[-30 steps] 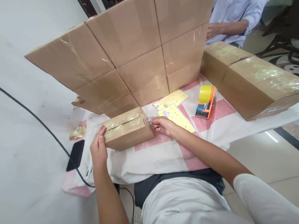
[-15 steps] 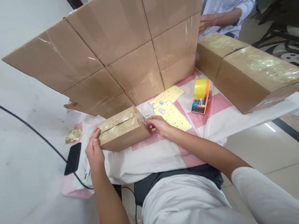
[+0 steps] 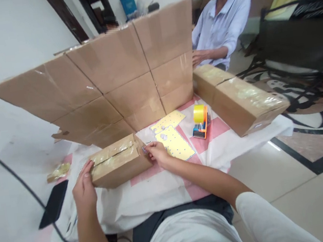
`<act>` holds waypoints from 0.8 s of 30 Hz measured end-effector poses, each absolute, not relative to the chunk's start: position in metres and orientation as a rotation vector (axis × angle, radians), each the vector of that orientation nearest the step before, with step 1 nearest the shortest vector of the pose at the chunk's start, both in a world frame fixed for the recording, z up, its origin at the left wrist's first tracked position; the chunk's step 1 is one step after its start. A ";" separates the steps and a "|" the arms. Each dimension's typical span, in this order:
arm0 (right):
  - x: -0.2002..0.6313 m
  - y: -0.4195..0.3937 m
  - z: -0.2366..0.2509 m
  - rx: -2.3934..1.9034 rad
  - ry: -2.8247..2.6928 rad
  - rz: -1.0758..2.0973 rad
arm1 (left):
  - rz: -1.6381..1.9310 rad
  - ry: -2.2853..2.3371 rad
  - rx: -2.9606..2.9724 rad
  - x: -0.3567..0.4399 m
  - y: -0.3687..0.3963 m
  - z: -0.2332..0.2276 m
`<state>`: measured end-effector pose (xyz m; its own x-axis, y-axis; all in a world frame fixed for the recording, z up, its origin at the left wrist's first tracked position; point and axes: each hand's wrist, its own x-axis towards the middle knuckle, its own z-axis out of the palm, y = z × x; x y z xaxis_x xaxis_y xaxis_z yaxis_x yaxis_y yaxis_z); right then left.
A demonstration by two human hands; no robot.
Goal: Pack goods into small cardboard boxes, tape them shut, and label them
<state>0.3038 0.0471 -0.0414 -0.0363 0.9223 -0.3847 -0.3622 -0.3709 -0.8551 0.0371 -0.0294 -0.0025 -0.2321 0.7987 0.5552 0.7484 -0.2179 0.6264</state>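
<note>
A small taped cardboard box (image 3: 120,166) lies on the cloth-covered table in front of me. My left hand (image 3: 84,182) holds its left end, fingers along the upper edge. At the box's right end, my right hand (image 3: 157,153) is closed in a pinch against the end face. A small greyish-purple thing shows at those fingertips, too small to name. Just beyond the right hand are two yellow sheets (image 3: 179,144) with blue dots and wavy edges, partly overlapping. An orange tape dispenser (image 3: 205,121) with a yellow roll stands farther right.
A large creased cardboard sheet (image 3: 120,78) stands upright across the table's back. A longer taped box (image 3: 229,96) sits at the right edge. Behind it is a person in a light shirt (image 3: 220,26). A black phone (image 3: 54,203) and a dark cable (image 3: 17,177) are at left.
The view has tilted up and shifted, so the table appears lower and farther left. Both hands keep their places on the small box; the right fingertips stay at its end face.
</note>
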 end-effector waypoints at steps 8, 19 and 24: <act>0.295 0.047 -0.044 -1.233 -0.691 1.556 | 1.472 1.944 1.906 0.032 -0.025 -0.008; 0.315 0.034 -0.057 -1.084 -1.069 1.412 | 1.467 1.940 1.911 0.026 -0.022 -0.015; 0.314 0.013 -0.064 -1.048 -1.129 1.348 | 1.469 1.916 1.924 0.022 -0.020 -0.019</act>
<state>0.3137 0.0127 -0.0638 -0.0761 0.9971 -0.0019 -0.1737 -0.0152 -0.9847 0.0218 -0.0195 -0.0191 -0.2219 0.7990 0.5589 0.7472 -0.2289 0.6240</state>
